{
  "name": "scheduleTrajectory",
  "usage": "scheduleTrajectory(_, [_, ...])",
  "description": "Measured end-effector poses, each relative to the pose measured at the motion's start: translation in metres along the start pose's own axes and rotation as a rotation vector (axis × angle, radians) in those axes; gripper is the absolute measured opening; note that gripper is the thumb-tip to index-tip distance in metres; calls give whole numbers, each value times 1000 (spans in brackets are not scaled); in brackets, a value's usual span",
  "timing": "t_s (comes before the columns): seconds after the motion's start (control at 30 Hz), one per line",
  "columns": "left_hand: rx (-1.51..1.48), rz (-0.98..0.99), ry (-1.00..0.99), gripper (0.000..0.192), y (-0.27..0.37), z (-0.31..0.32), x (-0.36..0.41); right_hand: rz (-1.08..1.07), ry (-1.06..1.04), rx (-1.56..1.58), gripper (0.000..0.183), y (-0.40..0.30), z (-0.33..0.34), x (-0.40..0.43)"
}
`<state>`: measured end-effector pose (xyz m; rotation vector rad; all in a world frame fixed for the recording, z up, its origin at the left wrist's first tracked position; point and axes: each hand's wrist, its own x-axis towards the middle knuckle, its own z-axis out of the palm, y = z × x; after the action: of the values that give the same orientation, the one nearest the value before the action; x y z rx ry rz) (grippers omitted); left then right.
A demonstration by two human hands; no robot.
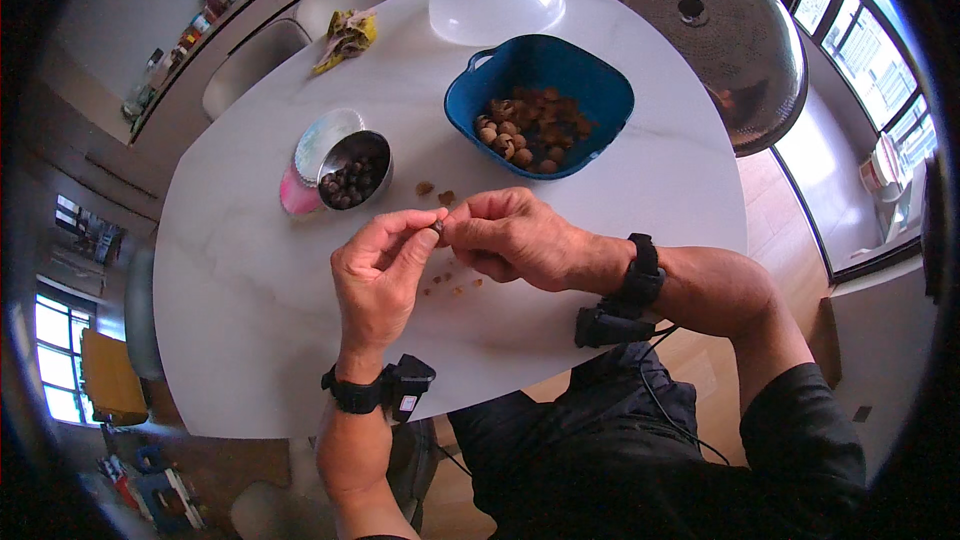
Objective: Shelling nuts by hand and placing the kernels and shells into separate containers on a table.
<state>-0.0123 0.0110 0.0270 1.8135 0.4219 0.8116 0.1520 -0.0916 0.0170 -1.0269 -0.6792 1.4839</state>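
My left hand (379, 277) pinches a small dark brown dried fruit (436, 226) between thumb and fingertips above the table. Against its other side press the thumb and forefinger of my right hand (517, 240), hiding part of it. Just beyond my hands are two brown shell pieces (425, 187), and smaller crumbs (457, 289) are scattered below them. A steel bowl (381, 172) at the left holds many dark, wrinkled fruits (351, 181). Behind my right hand stands a blue plastic basin (463, 116) with round tan fruits, likely dried longans (507, 141), and broken shells (551, 116).
The bowl sits partly over a pale scalloped coaster (319, 139) and a pink one (298, 193) on the white marbled table (232, 262). Toward the back are a crumpled yellow wrapper (346, 39) and a translucent dome cover (495, 4). A perforated metal drum (720, 45) adjoins the right edge.
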Motion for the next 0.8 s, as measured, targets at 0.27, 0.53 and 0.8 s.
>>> scheduleTrajectory(0.27, [103,30,-62,20,-2,-4,1,-13,-22,27,19,1,-3,1])
scheduleTrajectory(0.53, [-188,-85,-37,16,-6,-3,2,-2,-37,30,19,2,-7,3])
scheduleTrajectory(0.8, [-188,4,-74,14,-9,-3,2,-5,-38,66,22,3,-5,3])
